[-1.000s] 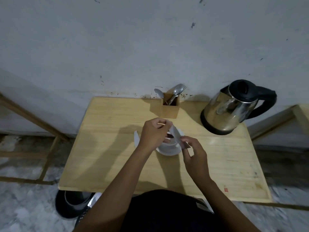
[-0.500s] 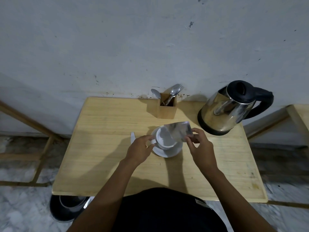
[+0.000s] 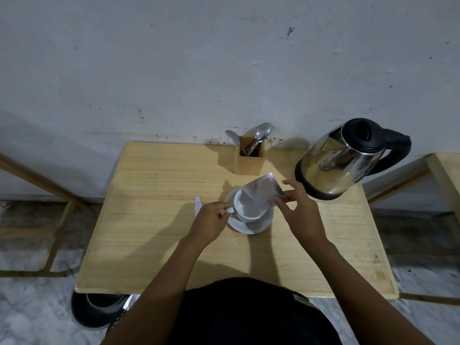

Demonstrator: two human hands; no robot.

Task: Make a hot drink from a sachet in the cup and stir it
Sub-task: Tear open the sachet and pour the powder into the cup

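Note:
A white cup [image 3: 249,210] stands on a white saucer [image 3: 258,224] in the middle of the wooden table [image 3: 154,220]. My left hand [image 3: 210,222] pinches the cup's handle at its left side. My right hand [image 3: 298,207] holds a silvery sachet [image 3: 261,192] by one end, tilted with its other end down over the cup's mouth. A torn-off white strip [image 3: 197,204] lies on the table just left of my left hand. A steel kettle [image 3: 343,160] with a black lid and handle stands at the back right.
A wooden holder [image 3: 250,161] with spoons and a fork stands at the back edge against the grey wall. A dark round bin [image 3: 97,312] sits on the floor below the table's front left corner. Another wooden table edge [image 3: 445,175] shows at far right.
My left hand dropped from the sachet to the cup's handle. My right hand took the sachet alone and tipped it over the cup. The torn strip now lies on the table.

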